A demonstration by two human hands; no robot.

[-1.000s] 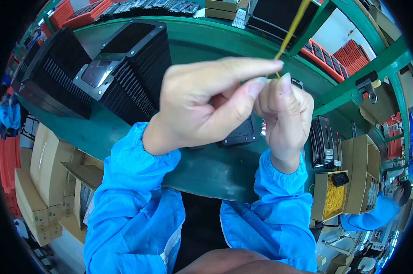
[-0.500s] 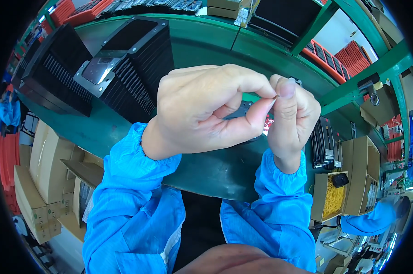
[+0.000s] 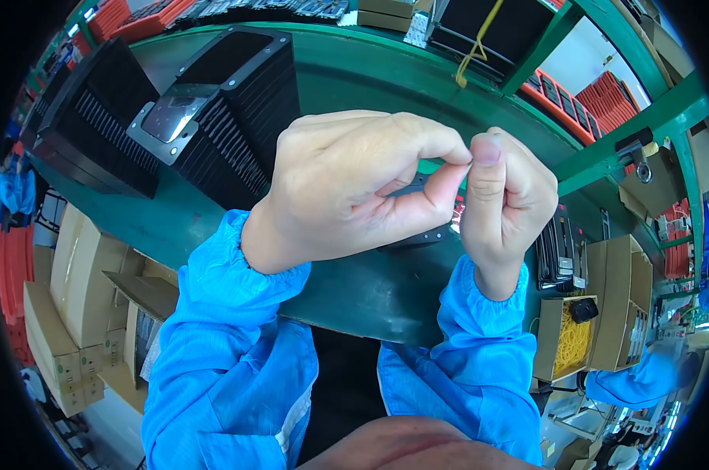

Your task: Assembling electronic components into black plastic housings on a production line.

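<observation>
In front of my chest, above the green table [image 3: 362, 294], my two hands meet at the fingertips. My left hand [image 3: 354, 188] is closed in a pinch of thumb and forefinger, and the other fingers curl in. Touching it, the thumb of my right hand [image 3: 507, 207] presses against bent fingers. Whatever is between the fingertips is too small or hidden to make out. Under the hands lies a dark flat device [image 3: 421, 237], mostly covered by them. A yellow cord [image 3: 477, 47] shows beyond my hands near the table's back, apart from them.
Two tall stacks of black devices [image 3: 96, 121] [image 3: 264, 94] stand at the back left. Right of my hands are flat black pieces [image 3: 558, 251] and a carton of yellow cords [image 3: 572, 341]. A green frame post [image 3: 629, 141] rises at right; cartons [image 3: 88, 274] stand at left.
The yellow cord has come into view beyond my hands. My right hand has shifted slightly right, and the fingertips still meet.
</observation>
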